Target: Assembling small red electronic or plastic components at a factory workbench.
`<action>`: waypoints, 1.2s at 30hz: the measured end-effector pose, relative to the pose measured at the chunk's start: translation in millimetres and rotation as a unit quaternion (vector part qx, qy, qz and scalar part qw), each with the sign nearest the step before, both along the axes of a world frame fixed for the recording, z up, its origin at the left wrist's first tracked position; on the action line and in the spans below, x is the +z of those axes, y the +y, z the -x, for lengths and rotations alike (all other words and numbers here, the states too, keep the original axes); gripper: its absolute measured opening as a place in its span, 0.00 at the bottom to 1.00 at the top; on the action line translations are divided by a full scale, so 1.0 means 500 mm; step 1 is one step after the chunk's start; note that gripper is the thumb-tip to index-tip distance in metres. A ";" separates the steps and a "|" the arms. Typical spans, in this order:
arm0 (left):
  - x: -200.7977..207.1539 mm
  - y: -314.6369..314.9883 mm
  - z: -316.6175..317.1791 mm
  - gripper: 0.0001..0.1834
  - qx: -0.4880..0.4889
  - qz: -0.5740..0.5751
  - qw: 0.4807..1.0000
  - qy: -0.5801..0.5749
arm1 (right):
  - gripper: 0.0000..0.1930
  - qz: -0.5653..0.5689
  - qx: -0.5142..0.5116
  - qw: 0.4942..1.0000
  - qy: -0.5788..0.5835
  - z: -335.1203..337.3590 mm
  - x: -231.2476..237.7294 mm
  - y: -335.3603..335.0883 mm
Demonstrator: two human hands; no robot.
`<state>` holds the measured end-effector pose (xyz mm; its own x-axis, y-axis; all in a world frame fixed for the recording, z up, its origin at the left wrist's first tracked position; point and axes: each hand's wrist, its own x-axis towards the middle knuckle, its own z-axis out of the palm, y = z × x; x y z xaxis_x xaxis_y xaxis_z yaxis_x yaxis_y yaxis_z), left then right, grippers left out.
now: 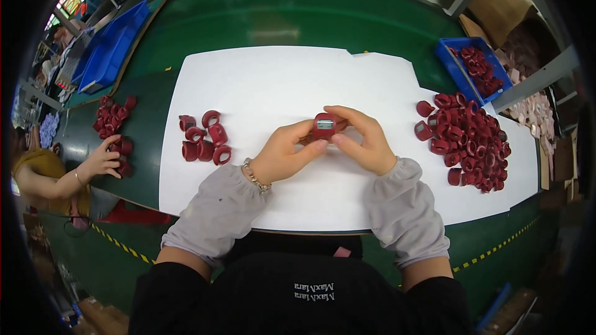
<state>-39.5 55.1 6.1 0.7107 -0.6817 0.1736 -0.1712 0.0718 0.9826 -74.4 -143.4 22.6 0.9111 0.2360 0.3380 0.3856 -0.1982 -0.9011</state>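
Observation:
Over the white sheet [298, 87], I hold a small dark-red ring-shaped device with a little grey display window [324, 125] in front of me. The fingers and thumb of my left hand [287, 151] pinch it from the left, a beaded bracelet on that wrist. My right hand [366, 141] grips the same piece from the other side. Its display faces up toward me; its underside is hidden by my fingers. A small group of similar red pieces [205, 139] lies left of my hands. To the right is a big heap of them [465, 139].
A blue bin [442, 62] with more red pieces stands at the back right. At far left, a co-worker's hand [102, 160] touches red pieces beside another small pile [110, 116]. An elongated blue tray [112, 49] sits at the back left, and a metal post [540, 80] stands right.

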 end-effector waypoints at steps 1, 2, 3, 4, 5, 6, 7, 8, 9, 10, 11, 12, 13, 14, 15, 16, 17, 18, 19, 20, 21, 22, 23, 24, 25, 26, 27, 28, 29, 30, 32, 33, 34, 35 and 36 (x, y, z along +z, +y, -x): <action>0.001 -0.001 -0.001 0.17 0.006 -0.011 0.999 0.029 | 0.22 0.013 0.007 1.000 0.008 -0.001 0.002 -0.002; 0.001 0.001 -0.002 0.17 0.000 -0.007 1.000 0.025 | 0.23 0.027 0.014 0.999 0.015 -0.004 0.005 -0.003; -0.001 0.013 -0.003 0.17 0.016 -0.013 0.999 0.034 | 0.22 0.016 0.017 1.000 0.017 -0.007 0.006 0.009; -0.001 0.010 -0.003 0.16 0.025 -0.011 0.999 0.042 | 0.22 0.024 0.007 1.000 0.011 -0.006 0.007 0.006; 0.003 0.006 -0.002 0.16 0.015 -0.003 0.999 0.034 | 0.22 0.022 0.007 1.000 0.008 -0.005 0.008 0.002; 0.008 0.003 0.000 0.15 0.017 -0.003 0.998 0.058 | 0.22 0.019 0.009 1.000 0.004 -0.005 0.006 -0.001; 0.013 0.002 0.004 0.15 0.020 -0.003 0.997 0.080 | 0.22 0.020 0.004 1.000 0.006 -0.003 0.006 -0.001; 0.011 0.002 0.004 0.15 0.013 0.003 0.998 0.069 | 0.22 0.026 -0.003 1.000 -0.005 -0.001 0.005 -0.003; 0.007 0.006 0.005 0.15 0.010 0.003 0.997 0.074 | 0.22 0.015 0.001 1.000 -0.004 -0.001 0.003 -0.001; 0.006 0.008 0.004 0.15 0.007 0.002 0.997 0.077 | 0.22 0.003 0.005 1.000 -0.003 0.000 0.003 0.000; 0.008 0.009 0.006 0.15 0.007 -0.003 0.997 0.077 | 0.22 0.009 0.006 1.000 -0.003 0.002 0.006 -0.001; 0.009 0.008 0.008 0.15 0.001 0.001 0.998 0.063 | 0.22 0.014 0.001 1.000 -0.017 0.005 0.004 -0.004; 0.008 0.008 0.008 0.15 0.005 -0.007 0.998 0.067 | 0.22 -0.013 0.007 1.000 -0.003 0.004 -0.001 -0.006; 0.010 0.008 0.010 0.15 0.008 -0.016 0.997 0.071 | 0.22 -0.040 0.014 0.999 0.012 0.003 -0.006 -0.008; 0.019 0.008 0.012 0.17 0.007 -0.025 0.997 0.072 | 0.22 -0.043 0.012 0.999 0.022 0.004 -0.004 -0.010; 0.020 0.009 0.013 0.17 0.005 -0.022 0.998 0.059 | 0.22 -0.040 0.010 0.999 0.009 0.003 -0.005 -0.012; 0.015 0.010 0.013 0.17 0.008 -0.017 0.997 0.075 | 0.22 -0.041 0.003 0.999 0.013 0.001 -0.008 -0.014; 0.016 0.009 0.013 0.18 0.010 -0.012 0.996 0.090 | 0.21 -0.041 -0.004 0.999 0.016 0.002 -0.003 -0.014; 0.017 0.009 0.013 0.19 0.015 -0.019 0.996 0.083 | 0.21 -0.042 -0.012 0.999 0.026 0.005 0.002 -0.013; 0.018 0.010 0.014 0.19 0.014 -0.016 0.997 0.072 | 0.21 -0.040 -0.013 0.999 0.015 0.005 0.004 -0.012; 0.019 0.011 0.014 0.18 0.023 -0.016 0.997 0.075 | 0.20 -0.044 -0.017 0.999 0.026 0.004 0.003 -0.012; 0.021 0.012 0.014 0.18 0.033 -0.015 0.996 0.078 | 0.20 -0.049 -0.020 0.998 0.038 0.002 0.002 -0.011; 0.025 0.013 0.013 0.18 0.032 -0.014 0.997 0.071 | 0.19 -0.052 -0.020 0.998 0.037 0.000 0.001 -0.011; 0.030 0.014 0.011 0.18 0.035 -0.025 0.996 0.076 | 0.19 -0.051 -0.021 0.998 0.031 0.000 0.000 -0.011; 0.033 0.015 0.010 0.17 0.038 -0.036 0.995 0.081 | 0.19 -0.056 -0.030 0.997 0.034 0.000 -0.002 -0.011; 0.035 0.015 0.010 0.17 0.036 -0.036 0.996 0.075 | 0.19 -0.062 -0.040 0.997 0.038 0.000 -0.003 -0.011; 0.036 0.017 0.011 0.17 0.043 -0.030 0.996 0.077 | 0.19 -0.063 -0.040 0.997 0.032 0.000 -0.002 -0.010; 0.035 0.018 0.012 0.17 0.050 -0.024 0.995 0.079 | 0.19 -0.063 -0.039 0.997 0.034 0.001 0.000 -0.008; 0.033 0.017 0.011 0.17 0.049 -0.025 0.996 0.074 | 0.18 -0.063 -0.038 0.997 0.037 0.001 0.002 -0.008; 0.029 0.016 0.009 0.16 0.057 -0.011 0.996 0.074 | 0.18 -0.064 -0.039 0.997 0.032 0.000 0.002 -0.009; 0.025 0.014 0.006 0.16 0.065 0.002 0.995 0.070 | 0.19 -0.054 -0.042 0.997 0.027 -0.001 0.002 -0.011; 0.022 0.012 0.006 0.16 0.071 0.012 0.995 0.069 | 0.19 -0.055 -0.043 0.997 0.025 0.000 0.002 -0.012; 0.019 0.011 0.005 0.15 0.076 0.022 0.995 0.067 | 0.19 -0.056 -0.046 0.997 0.022 0.001 0.002 -0.013; 0.017 0.012 0.004 0.15 0.076 0.022 0.995 0.064 | 0.19 -0.057 -0.049 0.997 0.021 0.002 0.003 -0.013; 0.015 0.012 0.001 0.15 0.084 0.017 0.994 0.066 | 0.19 -0.057 -0.051 0.997 0.018 0.002 0.000 -0.016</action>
<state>-39.9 61.2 13.7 0.8319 -0.5471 0.0930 -0.0537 0.0875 0.9947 -75.2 -151.2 22.5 0.9405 0.1042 0.3235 0.3353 -0.1297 -0.9331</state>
